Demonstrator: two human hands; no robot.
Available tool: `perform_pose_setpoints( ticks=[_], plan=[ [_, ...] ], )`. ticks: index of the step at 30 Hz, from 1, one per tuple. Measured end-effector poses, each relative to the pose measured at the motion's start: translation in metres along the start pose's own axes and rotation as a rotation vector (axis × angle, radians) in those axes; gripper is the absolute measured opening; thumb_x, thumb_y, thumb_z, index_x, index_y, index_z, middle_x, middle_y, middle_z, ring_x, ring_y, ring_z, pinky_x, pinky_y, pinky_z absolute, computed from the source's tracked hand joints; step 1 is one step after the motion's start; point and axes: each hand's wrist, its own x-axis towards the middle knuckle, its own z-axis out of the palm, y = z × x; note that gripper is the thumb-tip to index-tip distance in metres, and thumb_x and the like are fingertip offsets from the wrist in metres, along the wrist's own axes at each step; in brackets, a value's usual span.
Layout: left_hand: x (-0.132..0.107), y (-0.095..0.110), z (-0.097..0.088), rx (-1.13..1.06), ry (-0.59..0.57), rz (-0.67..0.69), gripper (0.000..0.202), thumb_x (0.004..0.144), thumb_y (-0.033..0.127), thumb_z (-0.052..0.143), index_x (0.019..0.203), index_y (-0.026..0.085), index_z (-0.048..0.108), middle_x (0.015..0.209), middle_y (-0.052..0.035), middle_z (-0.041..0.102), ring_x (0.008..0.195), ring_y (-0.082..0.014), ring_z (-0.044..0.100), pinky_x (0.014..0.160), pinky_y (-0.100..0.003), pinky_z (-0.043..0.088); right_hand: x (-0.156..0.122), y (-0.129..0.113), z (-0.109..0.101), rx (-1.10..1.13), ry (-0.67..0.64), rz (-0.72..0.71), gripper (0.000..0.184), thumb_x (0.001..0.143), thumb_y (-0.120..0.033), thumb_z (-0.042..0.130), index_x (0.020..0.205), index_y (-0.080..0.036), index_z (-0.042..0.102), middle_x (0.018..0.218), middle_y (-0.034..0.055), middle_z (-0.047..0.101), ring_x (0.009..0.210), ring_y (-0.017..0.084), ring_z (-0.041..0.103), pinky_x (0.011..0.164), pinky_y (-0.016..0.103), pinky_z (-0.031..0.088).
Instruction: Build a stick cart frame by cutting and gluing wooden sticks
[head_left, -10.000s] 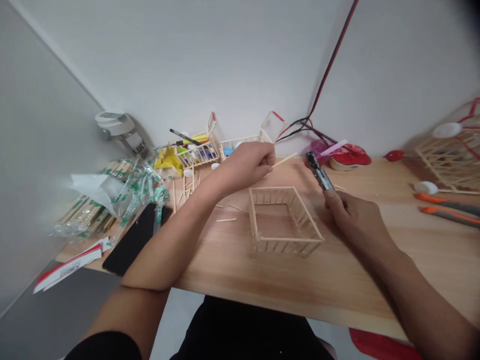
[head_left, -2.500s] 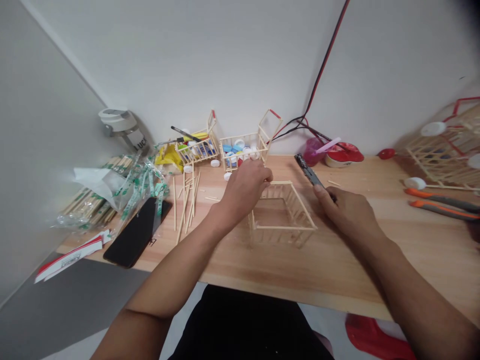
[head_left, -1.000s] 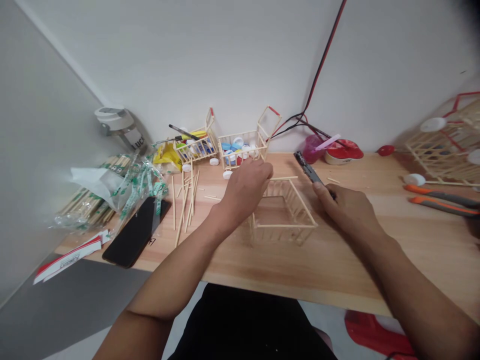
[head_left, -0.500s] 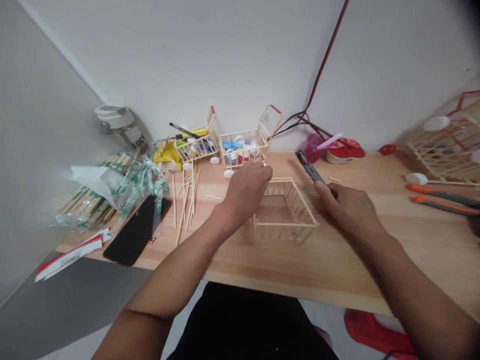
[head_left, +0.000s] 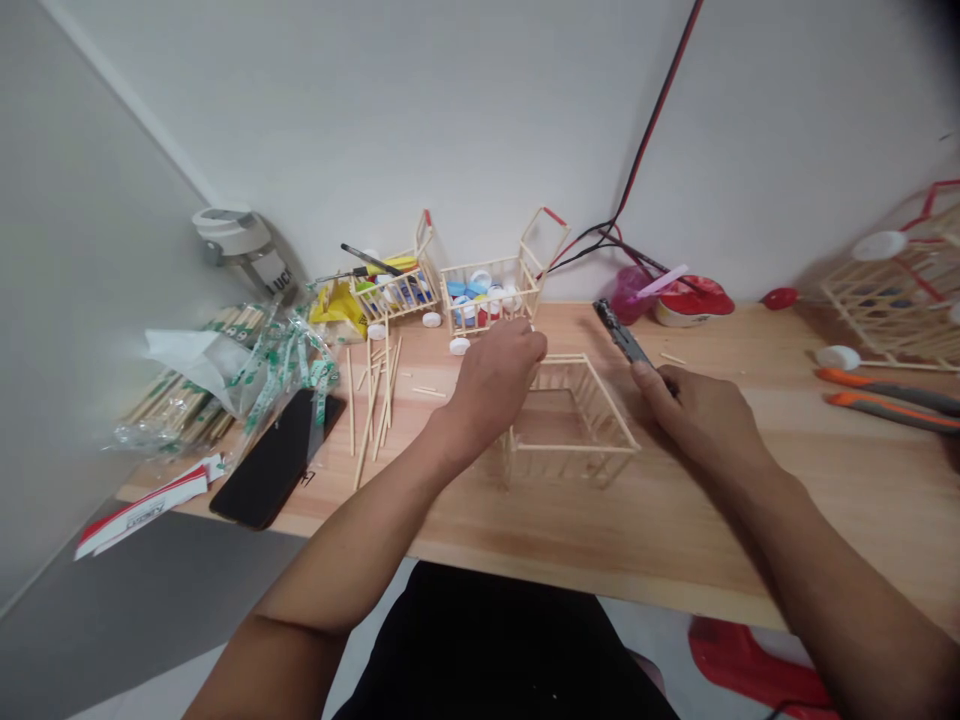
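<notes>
A small open basket frame of thin wooden sticks (head_left: 574, 450) stands on the table in front of me. My left hand (head_left: 501, 370) is at its far left corner, fingers closed and turned away; what they grip, if anything, is hidden. To the right of the frame, my right hand (head_left: 701, 415) is wrapped round a slim dark grey tool (head_left: 622, 332), its tip pointing up and away to the left. The tool's exact kind is unclear, and it is apart from the frame. Several loose wooden sticks (head_left: 384, 400) lie left of my left hand.
Two finished little stick carts (head_left: 491, 270) stand by the wall, loaded with bottle caps. Leftward are a phone (head_left: 277, 460), bagged sticks (head_left: 187, 400) and a bottle (head_left: 244, 250). A red-topped tub (head_left: 694, 302), orange-handled pliers (head_left: 889, 390) and a larger stick cart (head_left: 892, 300) occupy the right.
</notes>
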Motion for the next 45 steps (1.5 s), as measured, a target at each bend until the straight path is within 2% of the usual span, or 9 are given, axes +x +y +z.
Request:
perform_pose_setpoints(
  ticks=[4, 16, 24, 30, 34, 39, 42, 44, 45],
  plan=[
    [0.000, 0.000, 0.000, 0.021, 0.004, 0.002, 0.026, 0.097, 0.015, 0.042, 0.080, 0.016, 0.063, 0.091, -0.0062, 0.065, 0.089, -0.0182, 0.057, 0.072, -0.031, 0.040, 0.000, -0.001, 0.000, -0.006, -0.002, -0.004, 0.061, 0.091, -0.073, 0.023, 0.070, -0.024, 0.052, 0.071, 0.0104, 0.063, 0.071, 0.026, 0.055, 0.062, 0.032, 0.033],
    [0.000, -0.002, 0.002, 0.045, -0.010, -0.001, 0.025, 0.096, 0.015, 0.042, 0.082, 0.017, 0.062, 0.090, -0.0052, 0.064, 0.089, -0.0181, 0.057, 0.072, -0.031, 0.038, -0.001, -0.004, -0.001, -0.050, 0.000, 0.026, 0.060, 0.091, -0.071, 0.022, 0.071, -0.024, 0.053, 0.073, 0.0119, 0.064, 0.073, 0.029, 0.059, 0.062, 0.035, 0.034],
    [0.000, -0.001, 0.001, 0.064, 0.001, 0.011, 0.025, 0.098, 0.017, 0.043, 0.083, 0.017, 0.063, 0.092, -0.0057, 0.065, 0.089, -0.0193, 0.057, 0.069, -0.032, 0.038, -0.005, -0.018, -0.003, -0.200, 0.042, 0.156, 0.071, 0.084, -0.082, 0.026, 0.086, -0.022, 0.064, 0.077, 0.0190, 0.068, 0.075, 0.038, 0.065, 0.061, 0.043, 0.041],
    [0.000, -0.001, 0.001, 0.077, 0.002, 0.014, 0.023, 0.097, 0.016, 0.044, 0.083, 0.017, 0.063, 0.092, -0.0060, 0.064, 0.091, -0.0200, 0.057, 0.072, -0.032, 0.039, -0.007, -0.014, 0.004, -0.270, 0.163, 0.047, 0.081, 0.083, -0.083, 0.029, 0.105, -0.013, 0.064, 0.107, 0.0278, 0.065, 0.103, 0.046, 0.058, 0.071, 0.050, 0.047],
    [-0.001, -0.003, 0.004, 0.100, 0.019, 0.039, 0.022, 0.097, 0.016, 0.046, 0.083, 0.017, 0.062, 0.092, -0.0055, 0.065, 0.090, -0.0202, 0.056, 0.071, -0.033, 0.039, -0.006, -0.012, 0.007, -0.304, 0.154, 0.024, 0.085, 0.083, -0.082, 0.034, 0.112, -0.007, 0.062, 0.112, 0.0301, 0.061, 0.107, 0.048, 0.054, 0.084, 0.055, 0.045],
    [-0.002, -0.005, 0.008, 0.115, 0.051, 0.047, 0.019, 0.096, 0.014, 0.048, 0.084, 0.018, 0.062, 0.093, -0.0051, 0.065, 0.088, -0.0199, 0.056, 0.068, -0.032, 0.037, -0.004, -0.007, 0.006, -0.262, 0.150, -0.013, 0.083, 0.084, -0.079, 0.038, 0.121, -0.008, 0.062, 0.128, 0.0306, 0.055, 0.115, 0.051, 0.050, 0.092, 0.059, 0.040],
    [-0.002, -0.004, 0.007, 0.110, 0.043, 0.043, 0.019, 0.095, 0.013, 0.048, 0.085, 0.018, 0.062, 0.093, -0.0052, 0.065, 0.088, -0.0200, 0.056, 0.068, -0.032, 0.037, -0.004, -0.006, -0.001, -0.158, 0.222, -0.100, 0.067, 0.090, -0.066, 0.042, 0.123, -0.011, 0.062, 0.130, 0.0279, 0.056, 0.119, 0.046, 0.050, 0.096, 0.055, 0.039],
    [-0.001, -0.003, 0.006, 0.103, 0.025, 0.033, 0.020, 0.096, 0.013, 0.047, 0.084, 0.018, 0.063, 0.092, -0.0052, 0.065, 0.088, -0.0202, 0.056, 0.069, -0.033, 0.037, -0.002, -0.010, -0.007, 0.023, 0.228, -0.153, 0.053, 0.094, -0.057, 0.042, 0.119, -0.016, 0.065, 0.117, 0.0205, 0.065, 0.108, 0.036, 0.059, 0.093, 0.049, 0.043],
    [-0.001, -0.002, 0.005, 0.100, 0.016, 0.025, 0.020, 0.096, 0.013, 0.047, 0.083, 0.017, 0.063, 0.092, -0.0052, 0.065, 0.089, -0.0204, 0.056, 0.069, -0.033, 0.038, -0.001, -0.013, -0.009, 0.155, 0.177, -0.165, 0.050, 0.095, -0.056, 0.041, 0.114, -0.019, 0.067, 0.106, 0.0158, 0.068, 0.098, 0.031, 0.062, 0.087, 0.045, 0.046]
  ],
)
